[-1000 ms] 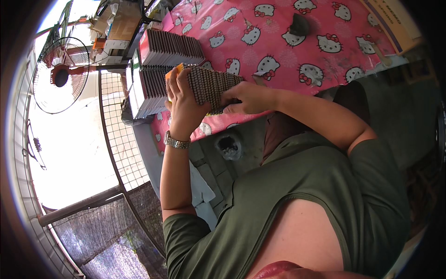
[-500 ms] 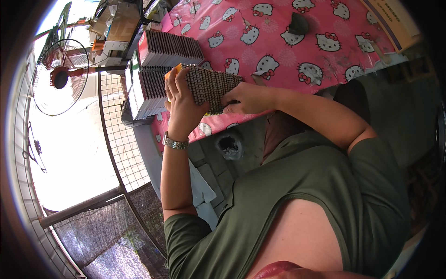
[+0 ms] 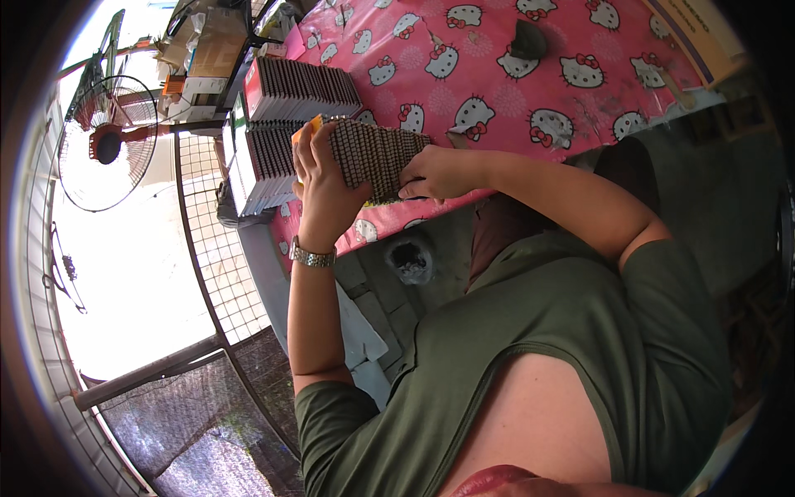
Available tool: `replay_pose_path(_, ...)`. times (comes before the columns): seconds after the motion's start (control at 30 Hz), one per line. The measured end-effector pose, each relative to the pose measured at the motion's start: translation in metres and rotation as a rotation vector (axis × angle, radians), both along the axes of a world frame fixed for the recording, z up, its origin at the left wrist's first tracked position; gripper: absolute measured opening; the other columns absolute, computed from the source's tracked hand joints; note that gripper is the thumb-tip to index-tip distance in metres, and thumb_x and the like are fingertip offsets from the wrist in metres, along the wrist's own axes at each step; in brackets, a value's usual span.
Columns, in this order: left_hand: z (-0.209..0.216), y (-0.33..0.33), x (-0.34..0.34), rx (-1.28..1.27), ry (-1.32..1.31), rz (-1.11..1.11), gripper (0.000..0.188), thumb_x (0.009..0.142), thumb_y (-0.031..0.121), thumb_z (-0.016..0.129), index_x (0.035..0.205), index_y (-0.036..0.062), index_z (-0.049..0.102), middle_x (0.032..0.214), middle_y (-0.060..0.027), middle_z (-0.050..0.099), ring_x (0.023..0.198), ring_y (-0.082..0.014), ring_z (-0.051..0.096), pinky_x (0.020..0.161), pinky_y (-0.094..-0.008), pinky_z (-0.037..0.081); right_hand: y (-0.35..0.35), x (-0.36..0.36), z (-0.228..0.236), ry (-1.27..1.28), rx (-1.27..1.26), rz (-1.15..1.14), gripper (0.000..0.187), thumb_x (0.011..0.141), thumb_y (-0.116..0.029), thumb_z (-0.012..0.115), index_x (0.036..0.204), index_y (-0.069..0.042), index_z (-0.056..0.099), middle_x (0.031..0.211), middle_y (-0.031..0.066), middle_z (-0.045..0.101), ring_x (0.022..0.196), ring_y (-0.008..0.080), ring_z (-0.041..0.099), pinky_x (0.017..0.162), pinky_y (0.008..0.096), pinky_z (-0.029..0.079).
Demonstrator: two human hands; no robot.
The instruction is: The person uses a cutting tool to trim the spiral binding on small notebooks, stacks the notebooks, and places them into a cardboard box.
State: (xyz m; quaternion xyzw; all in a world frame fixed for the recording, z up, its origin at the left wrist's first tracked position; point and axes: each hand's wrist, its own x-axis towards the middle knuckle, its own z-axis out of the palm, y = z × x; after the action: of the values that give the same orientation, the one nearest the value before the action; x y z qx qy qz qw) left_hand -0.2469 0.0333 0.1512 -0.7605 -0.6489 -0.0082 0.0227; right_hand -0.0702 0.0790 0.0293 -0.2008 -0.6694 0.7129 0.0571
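A packed row of spiral-bound notebooks [image 3: 377,153], its brownish wire spines facing up, sits at the near edge of the pink table. My left hand [image 3: 323,186], with a metal watch at its wrist, is wrapped round the left end of this row, fingers over the yellow-orange cover and thumb on the near side. At the opposite end, my right hand [image 3: 443,172] has its bent fingers pressed against the last notebooks; its fingertips are partly hidden. Just left and behind stand a notebook stack with dark spines [image 3: 277,153] and another with a red cover [image 3: 302,89].
The pink patterned tablecloth [image 3: 497,108] bears a dark green object [image 3: 528,39] at the back and a cardboard box [image 3: 696,37] at the far right. A fan [image 3: 108,142] stands at left. Below the table edge is a bag-lined bin [image 3: 410,259].
The fingers of my right hand have shifted slightly at the right end of the row, closing the dark gap between them. My left hand keeps its hold.
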Motion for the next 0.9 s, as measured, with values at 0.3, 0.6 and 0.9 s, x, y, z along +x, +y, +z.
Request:
replay_pose_path(0.3,0.0,0.002,0.0,0.002,-0.01,-0.023,0.097,0.059,0.008,0.08,0.142,0.0134,0.029,0.149,-0.0209,0.026,0.139,-0.0427,0.027,0.111,-0.0499,0.033,-0.009,0.006,-0.027,0.274,0.879,-0.346,0.039,0.08,-0.035,0.073,0.109,-0.009,0.066,0.108,0.013,0.064,0.106,0.0331,0.061,0.09,0.0446,0.047)
replay_pose_path(0.6,-0.001,0.002,-0.002,-0.002,-0.019,-0.023,0.098,0.059,0.007,0.08,0.142,0.0129,0.03,0.149,-0.0215,0.026,0.139,-0.0428,0.027,0.113,-0.0494,0.032,-0.009,0.013,-0.027,0.171,0.692,-0.253,0.041,0.079,-0.033,0.074,0.112,-0.011,0.065,0.113,0.0095,0.061,0.112,0.0314,0.058,0.094,0.0448,0.044)
replay_pose_path(0.9,0.001,0.002,0.0,-0.012,-0.023,-0.003,0.096,0.059,0.005,0.079,0.142,0.0137,0.03,0.149,-0.021,0.026,0.139,-0.0426,0.028,0.113,-0.0489,0.032,-0.001,-0.001,-0.037,0.281,0.609,-0.253,0.038,0.078,-0.033,0.075,0.106,-0.007,0.068,0.102,0.011,0.067,0.099,0.0285,0.064,0.088,0.0441,0.049)
